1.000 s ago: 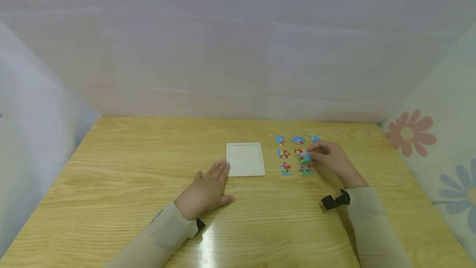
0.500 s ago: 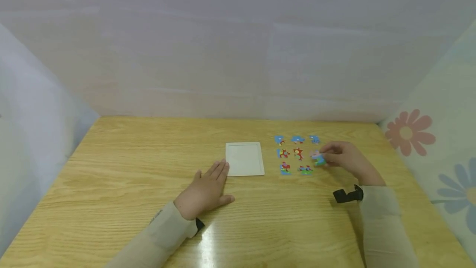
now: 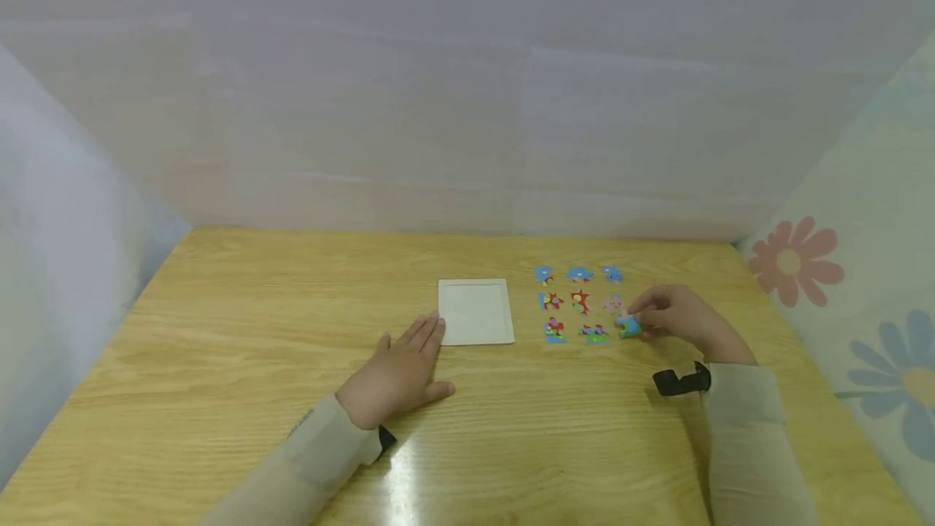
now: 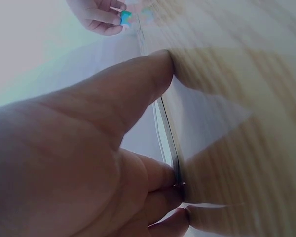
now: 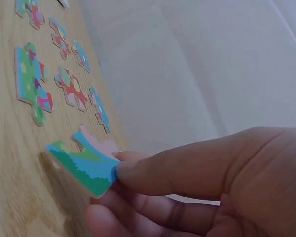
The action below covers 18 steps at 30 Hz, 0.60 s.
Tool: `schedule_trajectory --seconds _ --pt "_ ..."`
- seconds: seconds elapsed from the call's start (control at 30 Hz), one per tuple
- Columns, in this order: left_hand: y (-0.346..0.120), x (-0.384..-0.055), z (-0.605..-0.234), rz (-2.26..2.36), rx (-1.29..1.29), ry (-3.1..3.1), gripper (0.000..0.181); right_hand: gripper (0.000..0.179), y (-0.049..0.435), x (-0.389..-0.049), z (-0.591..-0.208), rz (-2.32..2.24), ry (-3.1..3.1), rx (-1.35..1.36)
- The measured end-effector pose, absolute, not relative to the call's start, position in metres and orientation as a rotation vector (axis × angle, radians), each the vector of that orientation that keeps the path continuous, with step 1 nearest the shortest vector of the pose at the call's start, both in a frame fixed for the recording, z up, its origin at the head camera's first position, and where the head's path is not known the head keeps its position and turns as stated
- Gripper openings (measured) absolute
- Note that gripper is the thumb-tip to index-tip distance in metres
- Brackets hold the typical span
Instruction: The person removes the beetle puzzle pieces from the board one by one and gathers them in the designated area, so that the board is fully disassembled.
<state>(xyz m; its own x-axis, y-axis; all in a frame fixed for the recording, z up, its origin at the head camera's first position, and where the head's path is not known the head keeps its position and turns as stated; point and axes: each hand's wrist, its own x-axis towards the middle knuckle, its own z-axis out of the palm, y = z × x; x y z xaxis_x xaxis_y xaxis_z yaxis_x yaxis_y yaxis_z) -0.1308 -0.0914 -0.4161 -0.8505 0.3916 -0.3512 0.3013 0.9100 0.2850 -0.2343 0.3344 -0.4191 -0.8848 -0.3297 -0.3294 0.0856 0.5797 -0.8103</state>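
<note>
My right hand (image 3: 675, 316) pinches a blue and green jigsaw puzzle piece (image 5: 86, 165) between thumb and fingers. The piece is tilted just above the table, at the near right corner of the laid-out pieces. Close behind it lies a pink puzzle piece (image 3: 612, 303), partly covered by the held one in the right wrist view. My left hand (image 3: 398, 376) rests on the table with fingers stretched out, fingertips touching the left edge of a white square puzzle tray (image 3: 476, 313). Thumb and fingertips of that hand (image 4: 84, 143) meet the tabletop in the left wrist view.
Several puzzle pieces lie spaced in rows right of the tray, among them a red one (image 3: 580, 302), a blue one (image 3: 580, 274) and a green-bottomed one (image 3: 595, 334). A pale wall sheet (image 3: 467, 104) stands behind the wooden table (image 3: 256, 307).
My right hand has moved right, then slightly nearer, with the blue and green piece. A pink piece now lies on the table at the middle row's right end. My left hand keeps its place.
</note>
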Motion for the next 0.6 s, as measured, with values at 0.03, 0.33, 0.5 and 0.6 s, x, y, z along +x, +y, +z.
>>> schedule_trajectory --seconds 0.03,0.33,0.5,0.6 --pt "-0.0921 -0.1313 -0.4169 0.310 0.503 2.664 0.091 0.022 0.3345 -0.2350 -0.4204 -1.241 2.356 -0.201" --pt "-0.0930 -0.1329 -0.4189 0.298 0.520 2.673 0.091 0.019 0.3352 -0.2357 -0.4225 -1.157 2.366 -0.208" --pt "-0.0928 -0.1324 -0.4146 0.306 0.522 2.670 0.090 0.019 0.3355 -0.2353 -0.4244 -1.138 2.373 -0.190" --pt "-0.0926 -0.1324 -0.4144 0.307 0.514 2.658 0.091 0.017 0.3352 -0.2354 -0.4272 -1.117 2.393 -0.191"
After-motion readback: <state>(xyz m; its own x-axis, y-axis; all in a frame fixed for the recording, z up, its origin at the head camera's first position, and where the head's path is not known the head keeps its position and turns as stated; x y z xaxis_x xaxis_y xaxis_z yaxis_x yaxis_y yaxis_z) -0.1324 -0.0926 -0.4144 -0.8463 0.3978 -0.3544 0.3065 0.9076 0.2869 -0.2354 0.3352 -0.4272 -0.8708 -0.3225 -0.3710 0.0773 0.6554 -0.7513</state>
